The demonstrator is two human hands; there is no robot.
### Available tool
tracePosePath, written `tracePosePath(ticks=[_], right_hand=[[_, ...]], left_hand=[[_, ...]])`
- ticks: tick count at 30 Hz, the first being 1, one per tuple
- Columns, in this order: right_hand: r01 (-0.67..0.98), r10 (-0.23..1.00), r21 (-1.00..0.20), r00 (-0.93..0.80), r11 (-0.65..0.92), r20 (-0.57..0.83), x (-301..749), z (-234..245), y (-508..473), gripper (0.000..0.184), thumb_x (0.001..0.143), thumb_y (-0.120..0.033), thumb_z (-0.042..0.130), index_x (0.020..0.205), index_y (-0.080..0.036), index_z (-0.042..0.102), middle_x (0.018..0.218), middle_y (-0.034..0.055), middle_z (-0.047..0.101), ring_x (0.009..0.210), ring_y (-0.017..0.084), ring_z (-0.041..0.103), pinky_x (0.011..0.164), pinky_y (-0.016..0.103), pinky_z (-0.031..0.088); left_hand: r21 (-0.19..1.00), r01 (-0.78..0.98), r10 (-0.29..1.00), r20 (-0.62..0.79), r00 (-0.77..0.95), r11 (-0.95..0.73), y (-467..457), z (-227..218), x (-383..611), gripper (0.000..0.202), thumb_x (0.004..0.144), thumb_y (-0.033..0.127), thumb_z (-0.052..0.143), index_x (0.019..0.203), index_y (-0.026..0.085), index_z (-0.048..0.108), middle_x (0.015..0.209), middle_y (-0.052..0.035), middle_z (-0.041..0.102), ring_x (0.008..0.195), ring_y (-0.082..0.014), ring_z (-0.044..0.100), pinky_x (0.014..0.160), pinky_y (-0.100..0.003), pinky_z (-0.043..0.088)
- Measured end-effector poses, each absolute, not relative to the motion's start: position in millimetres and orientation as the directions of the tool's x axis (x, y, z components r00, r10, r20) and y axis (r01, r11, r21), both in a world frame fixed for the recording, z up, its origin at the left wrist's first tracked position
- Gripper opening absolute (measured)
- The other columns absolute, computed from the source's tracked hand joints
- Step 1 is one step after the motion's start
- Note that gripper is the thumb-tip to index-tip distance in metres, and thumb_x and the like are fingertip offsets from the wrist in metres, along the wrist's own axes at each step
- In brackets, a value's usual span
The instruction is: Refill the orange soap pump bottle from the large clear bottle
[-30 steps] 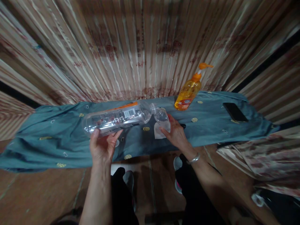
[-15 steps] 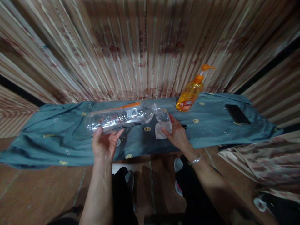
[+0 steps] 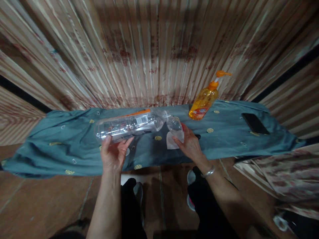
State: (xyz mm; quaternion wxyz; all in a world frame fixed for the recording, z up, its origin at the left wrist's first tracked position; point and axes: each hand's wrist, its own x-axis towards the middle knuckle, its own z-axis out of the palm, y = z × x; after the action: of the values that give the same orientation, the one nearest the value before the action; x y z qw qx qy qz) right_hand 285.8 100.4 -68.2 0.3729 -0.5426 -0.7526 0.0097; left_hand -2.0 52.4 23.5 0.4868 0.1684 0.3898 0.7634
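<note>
My left hand (image 3: 113,152) is closed around the underside of a large clear plastic bottle (image 3: 127,126), near its base. The bottle lies almost level, with an orange-edged label and a barcode, and its neck points right. My right hand (image 3: 188,141) grips a small clear plastic container (image 3: 175,125). The bottle's mouth meets the narrow end of this container; whether one sits inside the other I cannot tell. A whitish flat piece (image 3: 171,142) shows below the container, by my right fingers; I cannot make out what it is.
Both hands are over a narrow bench covered in green patterned cloth (image 3: 82,152). An orange pump bottle (image 3: 203,103) stands at its back, right of centre. A black phone (image 3: 255,123) lies at the right. A pleated curtain (image 3: 154,49) hangs behind the bench.
The whole view has shifted slightly. Both hands keep the same hold, and the large bottle and small container stay together in the same pose.
</note>
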Motion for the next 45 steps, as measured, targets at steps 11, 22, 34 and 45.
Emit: tracePosePath(ticks=[11, 22, 34, 45], right_hand=[[0.811, 0.818, -0.424, -0.114, 0.405, 0.563, 282.1, -67.5, 101.1, 0.078, 0.101, -0.070, 0.044, 0.152, -0.010, 0.044, 0.135, 0.0254, 0.070, 0.121, 0.038, 0.071, 0.105, 0.059, 0.058], [0.811, 0.817, -0.428, -0.102, 0.399, 0.568, 282.3, -74.1, 100.5, 0.082, 0.102, -0.071, 0.041, 0.157, -0.010, 0.039, 0.143, 0.0262, 0.065, 0.126, 0.038, 0.068, 0.108, 0.058, 0.055], [0.804, 0.820, -0.443, -0.094, 0.397, 0.565, 282.3, -81.2, 100.5, 0.082, 0.102, -0.069, 0.045, 0.160, -0.011, 0.037, 0.146, 0.0261, 0.063, 0.128, 0.038, 0.068, 0.107, 0.058, 0.057], [0.813, 0.805, -0.422, -0.093, 0.401, 0.586, 282.6, -82.4, 101.2, 0.081, 0.102, -0.069, 0.046, 0.158, -0.012, 0.038, 0.143, 0.0254, 0.066, 0.126, 0.038, 0.069, 0.104, 0.058, 0.058]], left_hand=[[0.742, -0.628, 0.867, -0.131, -0.480, -0.235, 51.9, 27.9, 0.0, 0.055, 0.040, 0.042, 0.103, 0.082, 0.022, 0.073, 0.104, -0.0097, 0.078, 0.092, -0.0290, 0.077, 0.074, -0.041, 0.069], [0.734, -0.631, 0.875, -0.109, -0.472, -0.249, 51.3, 29.5, 2.9, 0.056, 0.040, 0.040, 0.103, 0.084, 0.022, 0.073, 0.099, -0.0076, 0.078, 0.087, -0.0265, 0.076, 0.073, -0.042, 0.070], [0.749, -0.613, 0.872, -0.101, -0.480, -0.251, 53.0, 25.5, -0.6, 0.055, 0.037, 0.043, 0.103, 0.078, 0.022, 0.073, 0.088, -0.0060, 0.074, 0.082, -0.0239, 0.072, 0.074, -0.045, 0.070], [0.770, -0.586, 0.868, -0.088, -0.488, -0.252, 51.8, 26.1, -1.3, 0.053, 0.038, 0.045, 0.103, 0.072, 0.021, 0.071, 0.087, -0.0060, 0.069, 0.084, -0.0231, 0.067, 0.073, -0.044, 0.070]])
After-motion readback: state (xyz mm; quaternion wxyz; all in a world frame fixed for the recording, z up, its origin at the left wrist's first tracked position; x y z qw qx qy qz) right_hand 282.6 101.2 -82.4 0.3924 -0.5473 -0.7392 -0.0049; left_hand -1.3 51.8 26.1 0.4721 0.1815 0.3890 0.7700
